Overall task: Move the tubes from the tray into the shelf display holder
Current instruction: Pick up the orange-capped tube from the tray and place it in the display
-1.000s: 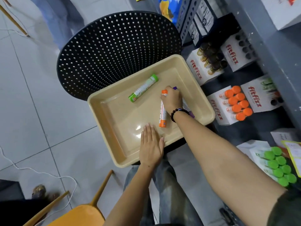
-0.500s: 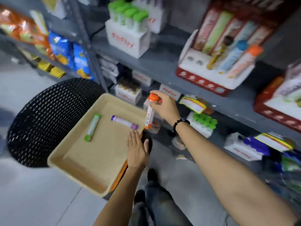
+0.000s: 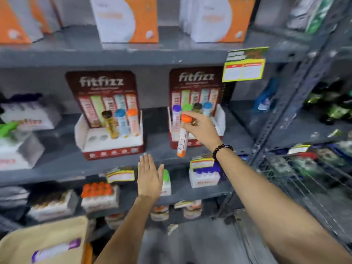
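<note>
My right hand (image 3: 202, 128) grips an orange-capped tube (image 3: 182, 136) by its top and holds it upright in front of the right fitfizz display holder (image 3: 221, 119), which carries purple, green, brown and blue capped tubes. My left hand (image 3: 150, 178) hangs flat and open, fingers apart, below the shelf edge. The left fitfizz display holder (image 3: 91, 143) has brown, blue and orange capped tubes and two open holes. At the bottom left, a corner of the beige tray (image 3: 24, 242) shows with a purple-capped tube (image 3: 55, 251) lying in it.
Grey metal shelves (image 3: 114, 168) hold white boxes of orange (image 3: 97, 195), green and purple (image 3: 205, 176) capped tubes below, and orange-and-white boxes (image 3: 125, 20) above. A yellow price tag (image 3: 243, 67) hangs at the upper right. A wire rack (image 3: 304, 178) stands to the right.
My right hand has lifted the orange-capped tube from the tray up to the right display holder. The view has swung up from the tray to the shelves; my left hand has left the tray.
</note>
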